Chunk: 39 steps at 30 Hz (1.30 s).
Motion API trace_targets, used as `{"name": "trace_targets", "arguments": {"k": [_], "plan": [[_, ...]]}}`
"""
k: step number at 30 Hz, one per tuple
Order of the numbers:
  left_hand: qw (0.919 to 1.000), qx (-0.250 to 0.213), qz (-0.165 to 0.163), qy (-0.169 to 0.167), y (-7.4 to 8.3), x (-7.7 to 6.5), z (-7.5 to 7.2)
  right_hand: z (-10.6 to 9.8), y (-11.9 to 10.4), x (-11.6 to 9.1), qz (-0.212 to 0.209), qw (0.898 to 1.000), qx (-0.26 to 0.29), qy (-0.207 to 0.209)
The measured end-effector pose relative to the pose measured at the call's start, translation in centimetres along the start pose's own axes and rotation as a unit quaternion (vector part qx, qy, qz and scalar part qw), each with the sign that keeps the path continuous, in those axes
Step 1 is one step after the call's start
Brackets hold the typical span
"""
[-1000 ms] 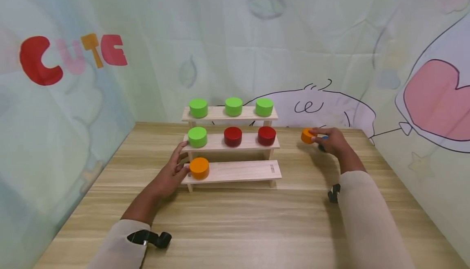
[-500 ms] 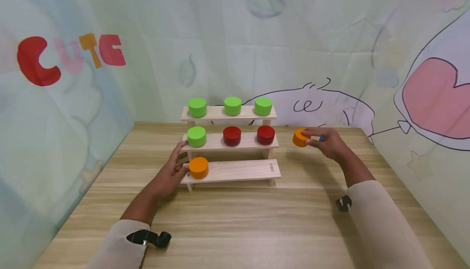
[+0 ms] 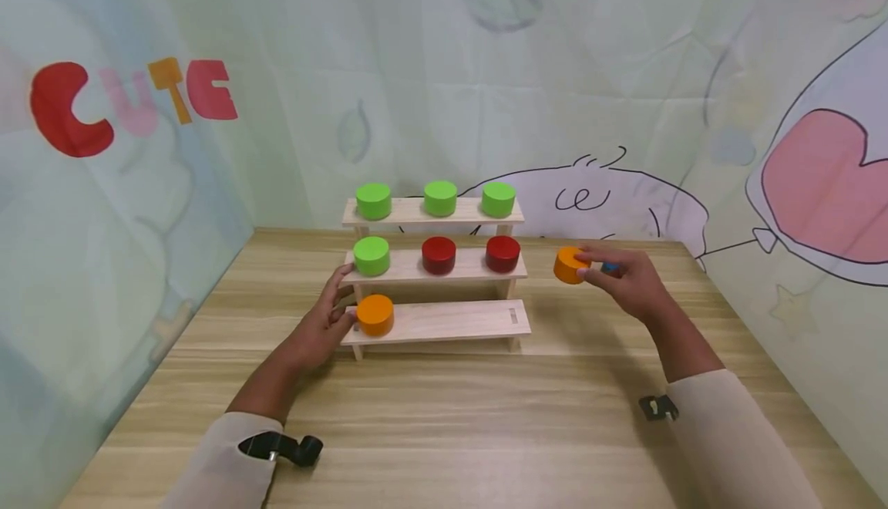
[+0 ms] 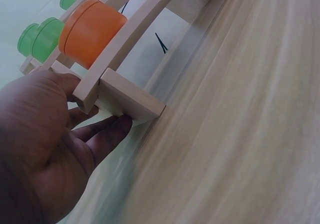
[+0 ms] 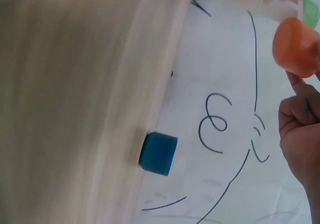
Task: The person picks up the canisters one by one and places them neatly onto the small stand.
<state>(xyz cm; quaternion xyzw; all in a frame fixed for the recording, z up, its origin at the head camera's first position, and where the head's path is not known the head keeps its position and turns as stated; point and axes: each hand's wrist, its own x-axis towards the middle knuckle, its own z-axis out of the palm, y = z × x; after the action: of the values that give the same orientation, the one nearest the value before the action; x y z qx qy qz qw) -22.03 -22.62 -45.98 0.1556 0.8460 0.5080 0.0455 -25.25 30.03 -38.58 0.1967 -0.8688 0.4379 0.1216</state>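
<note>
My right hand (image 3: pixel 633 285) pinches a short orange cylinder (image 3: pixel 569 265) between thumb and fingers, raised over the table right of the stepped wooden stand (image 3: pixel 451 321). In the right wrist view this orange cylinder (image 5: pixel 294 46) shows at the upper right. My left hand (image 3: pixel 321 333) holds the left end of the stand, its thumb at the lowest step beside another orange cylinder (image 3: pixel 375 315). The left wrist view shows its fingertips against the outer side of a leg (image 4: pixel 131 96). One green cylinder (image 3: pixel 371 256) and two red cylinders (image 3: pixel 439 255) sit on the middle step.
Three green cylinders (image 3: pixel 440 198) occupy the top step. A blue cylinder (image 5: pixel 159 153) stands on the wooden table (image 3: pixel 444 424) behind my right hand, mostly hidden in the head view. Printed curtains (image 3: pixel 312 69) close off the back and sides.
My right hand has carried the orange cylinder a little left, away from the blue one, then nearly stopped over the last half second. The left hand stays on the stand.
</note>
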Motion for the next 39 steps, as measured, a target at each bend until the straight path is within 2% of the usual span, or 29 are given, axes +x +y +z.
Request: {"name": "trace_targets", "arguments": {"k": [4, 11, 18, 23, 28, 39], "plan": [[1.0000, 0.000, 0.003, 0.003, 0.1, -0.1, 0.0, 0.9, -0.7, -0.7, -0.009, 0.999, 0.037, 0.020], [1.0000, -0.005, 0.005, 0.000, 0.0, -0.2, 0.0, 2.4, -2.1, -1.3, -0.023, 0.994, 0.098, 0.030], [1.0000, -0.008, 0.003, -0.001, -0.2, -0.1, -0.1, 3.9, -4.0, -1.5, -0.011, 0.989, 0.147, 0.017], [1.0000, -0.006, -0.001, -0.003, -0.2, 0.0, -0.1, 5.3, -5.0, -1.6, -0.004, 0.987, 0.161, 0.003], [1.0000, -0.007, -0.006, -0.002, 0.0, 0.0, -0.1, 7.3, -6.0, -1.5, 0.017, 0.983, 0.182, -0.019], [0.9999, -0.009, -0.005, -0.002, 0.1, 0.0, -0.1, 12.5, -8.5, -0.6, 0.084, 0.961, 0.257, -0.054]]}}
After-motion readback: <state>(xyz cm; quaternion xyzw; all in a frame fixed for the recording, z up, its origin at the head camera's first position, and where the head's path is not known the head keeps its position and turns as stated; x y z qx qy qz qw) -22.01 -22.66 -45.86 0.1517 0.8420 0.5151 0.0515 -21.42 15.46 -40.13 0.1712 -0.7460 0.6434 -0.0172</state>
